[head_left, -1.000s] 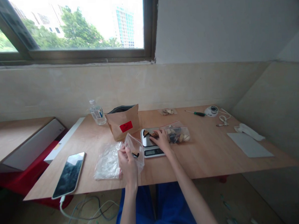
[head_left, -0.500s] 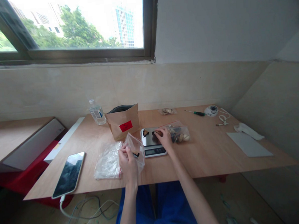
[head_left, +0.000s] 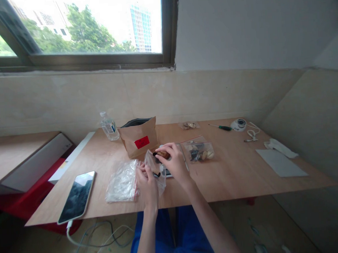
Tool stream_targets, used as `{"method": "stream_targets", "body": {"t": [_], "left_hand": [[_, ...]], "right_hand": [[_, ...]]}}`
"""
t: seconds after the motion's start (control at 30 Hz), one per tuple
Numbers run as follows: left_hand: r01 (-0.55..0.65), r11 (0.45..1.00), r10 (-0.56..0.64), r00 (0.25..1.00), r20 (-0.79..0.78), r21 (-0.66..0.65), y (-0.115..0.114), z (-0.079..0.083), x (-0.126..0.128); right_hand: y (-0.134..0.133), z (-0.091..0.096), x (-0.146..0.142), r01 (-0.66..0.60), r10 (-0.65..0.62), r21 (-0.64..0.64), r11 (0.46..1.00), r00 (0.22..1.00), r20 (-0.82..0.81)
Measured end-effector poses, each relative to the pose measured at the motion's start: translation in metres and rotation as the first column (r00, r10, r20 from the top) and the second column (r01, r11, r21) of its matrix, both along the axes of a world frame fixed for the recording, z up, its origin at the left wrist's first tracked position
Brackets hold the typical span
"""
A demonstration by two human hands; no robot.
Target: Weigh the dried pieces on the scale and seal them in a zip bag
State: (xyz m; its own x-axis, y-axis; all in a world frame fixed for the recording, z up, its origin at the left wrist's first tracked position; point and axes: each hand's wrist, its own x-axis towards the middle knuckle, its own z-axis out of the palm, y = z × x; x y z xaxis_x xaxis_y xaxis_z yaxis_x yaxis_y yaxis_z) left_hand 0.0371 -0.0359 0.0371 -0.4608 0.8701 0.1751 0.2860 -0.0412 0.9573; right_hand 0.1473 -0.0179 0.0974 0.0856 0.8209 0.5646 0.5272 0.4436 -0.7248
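Observation:
My left hand [head_left: 147, 182] is closed on the edge of a small clear zip bag [head_left: 161, 185], which has a dark and yellowish dried piece inside. My right hand [head_left: 173, 158] pinches a brown, dark-edged dried slice [head_left: 163, 154] at the bag's mouth. Beneath my right hand lies a digital kitchen scale [head_left: 182, 150], mostly hidden by hand and bag. Left of the bag is a stack of clear plastic bags [head_left: 121, 183]. To the scale's right, a filled zip bag [head_left: 201, 151] holds dark and pale dried pieces.
Behind the hands stands an open brown paper pouch [head_left: 138, 137] with a red label, beside a water bottle [head_left: 110, 126]. A charging phone [head_left: 77, 197] lies at front left. Farther right are a screwdriver [head_left: 224, 127], a white dome camera [head_left: 238, 125] and a white sheet [head_left: 281, 163].
My right hand has lifted the brown slice off the scale plate and carried it left to the bag. My left hand has shifted slightly right with the bag.

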Motion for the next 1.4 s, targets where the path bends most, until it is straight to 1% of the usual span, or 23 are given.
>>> {"method": "stream_targets", "body": {"t": [0.13,0.2,0.27,0.37,0.43,0.5,0.57,0.63,0.7,0.73,0.8,0.9,1.0,1.13,1.23,1.3,1.33,1.4], "left_hand": [[-0.012,1.000,0.012,1.000,-0.008,0.002,-0.003,0.001,0.001],[-0.028,1.000,0.028,0.999,-0.028,0.007,-0.004,0.001,0.001],[-0.042,0.999,0.042,0.998,-0.045,0.001,-0.004,0.002,0.000],[-0.064,0.997,0.062,0.997,-0.039,-0.037,-0.004,0.003,-0.001],[-0.082,0.994,0.081,0.997,-0.014,-0.070,-0.004,0.004,-0.001],[-0.104,0.991,0.105,0.994,0.007,-0.089,-0.004,0.005,-0.001],[-0.115,0.989,0.117,0.993,0.020,-0.093,-0.004,0.006,-0.001],[-0.116,0.989,0.119,0.992,0.030,-0.094,-0.004,0.007,-0.002],[-0.124,0.989,0.128,0.991,0.040,-0.082,-0.005,0.008,-0.003],[-0.134,0.988,0.137,0.990,0.043,-0.075,-0.005,0.009,-0.004],[-0.145,0.988,0.148,0.988,0.046,-0.061,-0.006,0.010,-0.005],[-0.135,0.990,0.138,0.989,0.053,-0.051,-0.006,0.010,-0.006],[-0.120,0.992,0.122,0.991,0.053,-0.044,-0.005,0.009,-0.007],[-0.117,0.992,0.119,0.992,0.046,-0.047,-0.004,0.009,-0.007],[-0.108,0.993,0.111,0.992,0.066,-0.046,-0.004,0.010,-0.006],[-0.095,0.995,0.098,0.992,0.084,-0.040,-0.005,0.011,-0.005],[-0.092,0.995,0.095,0.992,0.088,-0.037,-0.005,0.012,-0.004],[-0.094,0.994,0.097,0.992,0.075,-0.050,-0.005,0.011,-0.003]], "right_hand": [[0.003,-0.011,-0.015,-0.028,0.031,-0.030,0.999,0.994,0.107],[0.002,-0.015,-0.020,-0.045,0.052,-0.060,0.997,0.990,0.127],[0.000,-0.015,-0.022,-0.078,0.089,-0.092,0.993,0.988,0.122],[-0.006,-0.009,-0.025,-0.155,0.167,-0.131,0.979,0.982,0.090],[-0.008,-0.005,-0.025,-0.191,0.200,-0.128,0.973,0.978,0.060],[-0.007,-0.003,-0.023,-0.196,0.200,-0.102,0.975,0.980,0.026],[0.000,-0.005,-0.016,-0.170,0.170,-0.077,0.982,0.985,-0.007],[0.012,-0.013,-0.005,-0.134,0.132,-0.082,0.988,0.991,-0.033],[0.028,-0.028,0.009,-0.070,0.068,-0.115,0.991,0.997,-0.021],[0.037,-0.037,0.016,-0.016,0.017,-0.135,0.991,1.000,0.009],[0.052,-0.055,0.027,0.095,-0.071,-0.167,0.981,0.987,0.141],[0.066,-0.077,0.033,0.150,-0.075,-0.202,0.968,0.938,0.338],[0.072,-0.085,0.029,0.154,-0.033,-0.241,0.958,0.896,0.443],[0.076,-0.085,0.024,0.158,-0.016,-0.240,0.958,0.862,0.506],[0.077,-0.080,0.026,0.160,-0.035,-0.213,0.964,0.869,0.493],[0.074,-0.072,0.028,0.160,-0.063,-0.203,0.966,0.908,0.415],[0.070,-0.067,0.029,0.154,-0.077,-0.203,0.967,0.937,0.341],[0.060,-0.054,0.030,0.117,-0.091,-0.215,0.970,0.987,0.129]]}}
